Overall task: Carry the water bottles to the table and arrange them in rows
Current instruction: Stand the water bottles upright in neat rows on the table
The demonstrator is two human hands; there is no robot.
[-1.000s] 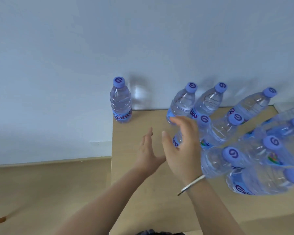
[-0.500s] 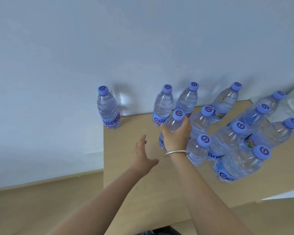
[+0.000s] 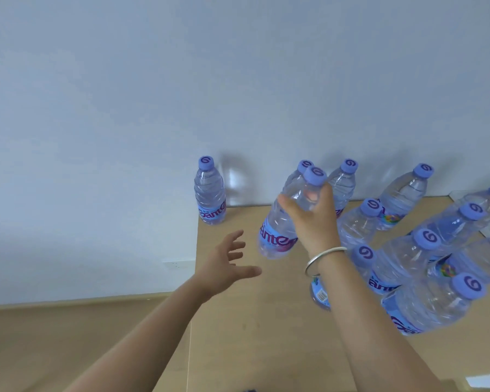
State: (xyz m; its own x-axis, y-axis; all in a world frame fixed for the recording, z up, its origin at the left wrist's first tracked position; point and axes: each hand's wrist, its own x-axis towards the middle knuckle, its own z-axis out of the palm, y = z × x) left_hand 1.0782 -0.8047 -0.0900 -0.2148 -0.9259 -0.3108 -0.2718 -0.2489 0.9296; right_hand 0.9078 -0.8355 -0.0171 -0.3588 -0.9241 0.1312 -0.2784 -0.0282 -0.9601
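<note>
A water bottle (image 3: 287,219) is gripped near its neck by the right hand (image 3: 313,222), lifted between the lone corner bottle (image 3: 210,190) and the cluster (image 3: 408,250) still to be lined up; the left hand (image 3: 227,267) is spread, empty.

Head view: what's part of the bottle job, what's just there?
Job:
- clear plastic water bottle with purple cap, gripped by right hand
- lone bottle at back-left corner
- clustered bottles at right
- light wooden table
- left hand, empty

Not job:
- silver bangle
- white wall socket

Pale blue-white wall (image 3: 125,108) behind light wooden floor (image 3: 54,335).
</note>
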